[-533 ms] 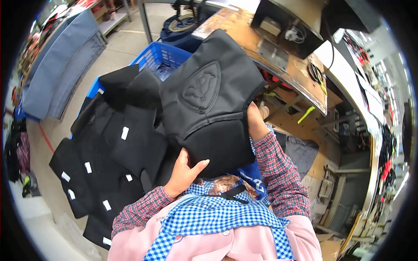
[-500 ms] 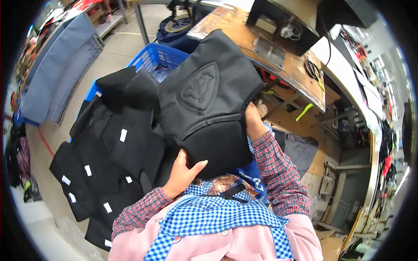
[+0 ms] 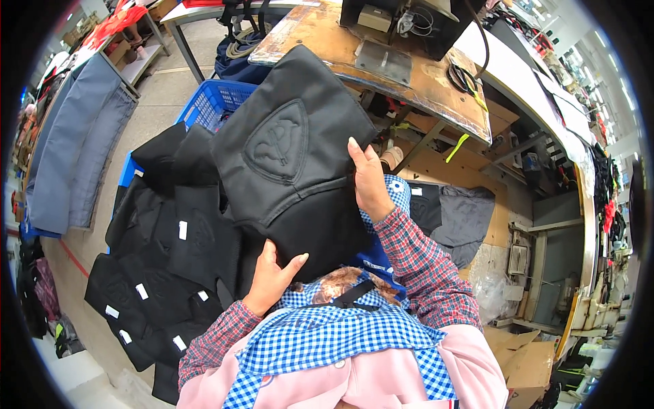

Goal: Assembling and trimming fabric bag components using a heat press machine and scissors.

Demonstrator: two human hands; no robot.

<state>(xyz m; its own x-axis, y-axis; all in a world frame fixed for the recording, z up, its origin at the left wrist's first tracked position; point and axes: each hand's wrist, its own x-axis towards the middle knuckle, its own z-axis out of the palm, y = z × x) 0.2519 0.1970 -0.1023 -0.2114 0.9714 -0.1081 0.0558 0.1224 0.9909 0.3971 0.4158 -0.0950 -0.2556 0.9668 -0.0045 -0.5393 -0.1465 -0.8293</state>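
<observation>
A black leather-like panel [image 3: 317, 112] with an embossed shield-shaped emblem is held up in front of me. Its upper part is smooth and slightly shiny; below a curved seam it turns matte black. My right hand [image 3: 371, 180] grips its right edge, fingertips showing at the rim. At the lower left edge my left hand [image 3: 271, 278] has hold of it, thumb out and some fingers hidden by the panel. Beside it on the left lies a spread heap of similar black panels [image 3: 197, 249], several bearing small white labels.
A blue plastic crate [image 3: 199, 109] stands behind and under the heap. Beyond is a wooden worktable [image 3: 300, 34] carrying a dark machine [image 3: 436, 27]. Grey and black fabric pieces [image 3: 463, 218] lie to the right, with a cardboard box [image 3: 528, 365] lower right. Grey-blue cloth [image 3: 65, 150] hangs at far left.
The view has shifted, so the surroundings sit differently. My right hand now shows more fully, with its fingertips at the panel's right edge. The panel stays held in both hands.
</observation>
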